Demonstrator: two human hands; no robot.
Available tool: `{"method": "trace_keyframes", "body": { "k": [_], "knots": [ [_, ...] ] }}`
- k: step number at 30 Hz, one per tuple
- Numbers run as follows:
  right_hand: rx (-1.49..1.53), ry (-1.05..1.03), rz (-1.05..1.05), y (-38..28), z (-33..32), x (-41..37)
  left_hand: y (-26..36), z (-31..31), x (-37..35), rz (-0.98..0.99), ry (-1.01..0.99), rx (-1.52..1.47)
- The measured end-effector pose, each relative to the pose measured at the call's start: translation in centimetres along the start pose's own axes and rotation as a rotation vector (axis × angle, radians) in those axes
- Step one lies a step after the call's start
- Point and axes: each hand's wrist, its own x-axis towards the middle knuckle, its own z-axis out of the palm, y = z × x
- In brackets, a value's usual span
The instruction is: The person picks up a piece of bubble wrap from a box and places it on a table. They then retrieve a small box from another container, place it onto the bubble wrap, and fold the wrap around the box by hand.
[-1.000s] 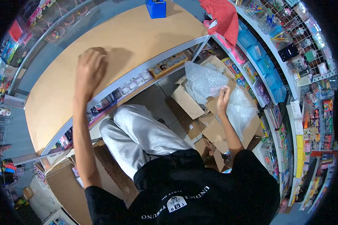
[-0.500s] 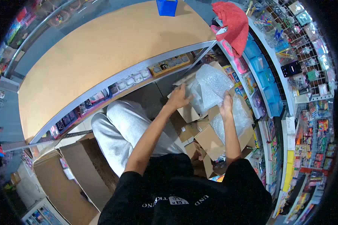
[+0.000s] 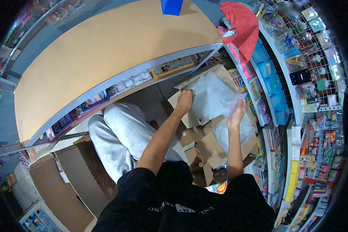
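"Two hands are on what thing, and how?"

"On the clear plastic bubble-wrap sheet (image 3: pixel 214 96). It hangs in the air over the open brown cardboard boxes (image 3: pixel 210 149) on the floor, under the right end of the front edge of the curved tan wooden desk (image 3: pixel 104 50). The left hand (image 3: pixel 185 101) has its fingers closed on the left edge of the sheet. The right hand (image 3: pixel 236 116) lies with fingers nearly straight against the right side; if the thumb pinches, I cannot tell."

"How will it handle?"

"I judge it very light, soft and floppy, a little slippery, and not fragile. It has no stiffness, so it is better to pinch two edges or corners and keep it stretched."

"What differs from one second ago?"

"Then the left hand lay flat on the desk top, and only the right hand touched the sheet, which was more bunched. Now it is spread wider."
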Motion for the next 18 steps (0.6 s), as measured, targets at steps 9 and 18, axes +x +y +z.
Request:
{"method": "trace_keyframes", "body": {
  "k": [9,18],
  "knots": [
    [0.372,0.012,-0.025,-5.0,-1.9,0.6,5.1,-4.2,-1.8,0.116,0.177,-0.122],
    [0.027,0.168,-0.369,-4.3,2.4,-4.4,12.3,-12.1,-6.6,0.163,-0.128,-1.060]
  ]
}}
